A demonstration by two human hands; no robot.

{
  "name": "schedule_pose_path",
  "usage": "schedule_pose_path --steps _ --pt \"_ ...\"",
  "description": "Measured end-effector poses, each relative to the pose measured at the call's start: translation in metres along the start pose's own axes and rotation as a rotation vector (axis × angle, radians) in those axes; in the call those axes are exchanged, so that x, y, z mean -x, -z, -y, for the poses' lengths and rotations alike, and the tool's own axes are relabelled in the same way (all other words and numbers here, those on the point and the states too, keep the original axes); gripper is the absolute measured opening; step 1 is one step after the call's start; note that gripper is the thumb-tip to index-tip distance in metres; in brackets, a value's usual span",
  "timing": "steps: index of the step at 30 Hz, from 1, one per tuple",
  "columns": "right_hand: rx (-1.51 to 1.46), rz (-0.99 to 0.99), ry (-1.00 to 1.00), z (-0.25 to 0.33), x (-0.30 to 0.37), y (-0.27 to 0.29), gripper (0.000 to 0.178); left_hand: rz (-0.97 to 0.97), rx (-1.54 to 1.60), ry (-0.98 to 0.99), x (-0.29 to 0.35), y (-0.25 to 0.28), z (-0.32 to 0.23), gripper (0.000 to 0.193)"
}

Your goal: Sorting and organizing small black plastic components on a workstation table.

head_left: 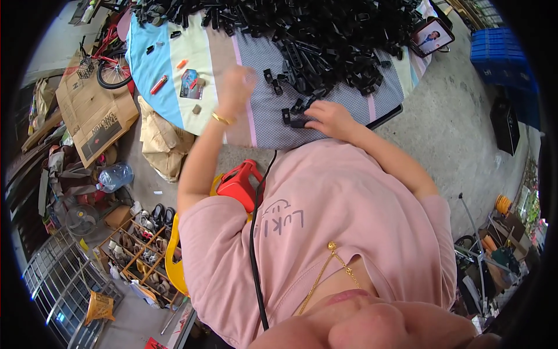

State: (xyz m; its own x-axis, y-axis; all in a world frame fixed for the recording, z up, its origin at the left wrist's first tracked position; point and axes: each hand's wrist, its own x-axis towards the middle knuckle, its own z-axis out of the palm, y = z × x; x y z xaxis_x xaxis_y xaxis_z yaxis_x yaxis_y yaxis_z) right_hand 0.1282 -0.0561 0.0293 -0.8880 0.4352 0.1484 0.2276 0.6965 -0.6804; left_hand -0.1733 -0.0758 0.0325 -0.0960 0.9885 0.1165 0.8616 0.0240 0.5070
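Two bare hands work at the near edge of a heap of small black plastic clips (pixel 325 29) on a striped, cloth-covered table (pixel 256 125).

The right hand (pixel 328 118), at about 1 o'clock from the pink shirt (pixel 343 232), lies low on the cloth with fingers curled over one small black plastic piece (pixel 298 123), pinching it at the table's near edge. The left hand (pixel 235 87), at about 11 o'clock, is raised above the cloth and blurred; I cannot tell whether it is spread or clenched. A gold bangle (pixel 221 118) sits on its wrist. Loose clips lie between the hands. At 10 o'clock on the cloth lie an orange lighter (pixel 158 85) and a small printed packet (pixel 190 85). A phone screen (pixel 433 36) stands at 2 o'clock.
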Motion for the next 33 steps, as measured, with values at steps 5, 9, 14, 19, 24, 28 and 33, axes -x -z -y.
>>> schedule_pose_path --steps 5,9,14,19,24,28,33 --pt "0.224 -0.186 0.007 -0.011 -0.012 0.013 0.033 0.278 0.193 -0.004 0.070 -0.032 -0.110 0.034" --pt "0.351 -0.151 0.019 -0.033 -0.019 0.017 0.030 0.156 0.085 -0.179 0.078 -0.058 -0.107 0.039" --pt "0.428 -0.353 -0.123 -0.050 -0.011 0.050 0.028 0.083 0.070 -0.274 0.048 -0.077 -0.107 0.034" --pt "0.365 -0.608 -0.196 -0.043 -0.011 0.064 0.028 0.021 -0.001 -0.354 0.033 -0.077 -0.131 0.030" --pt "0.320 -0.253 -0.131 -0.034 0.010 0.030 0.026 0.006 -0.006 -0.346 0.053 -0.072 -0.122 0.031" --pt "0.300 -0.250 -0.240 -0.032 0.020 0.009 0.024 0.165 0.102 -0.215 0.069 -0.071 -0.110 0.033" --pt "0.341 -0.244 -0.226 -0.037 0.031 0.011 0.021 0.288 0.074 0.132 0.075 -0.065 -0.125 0.036"
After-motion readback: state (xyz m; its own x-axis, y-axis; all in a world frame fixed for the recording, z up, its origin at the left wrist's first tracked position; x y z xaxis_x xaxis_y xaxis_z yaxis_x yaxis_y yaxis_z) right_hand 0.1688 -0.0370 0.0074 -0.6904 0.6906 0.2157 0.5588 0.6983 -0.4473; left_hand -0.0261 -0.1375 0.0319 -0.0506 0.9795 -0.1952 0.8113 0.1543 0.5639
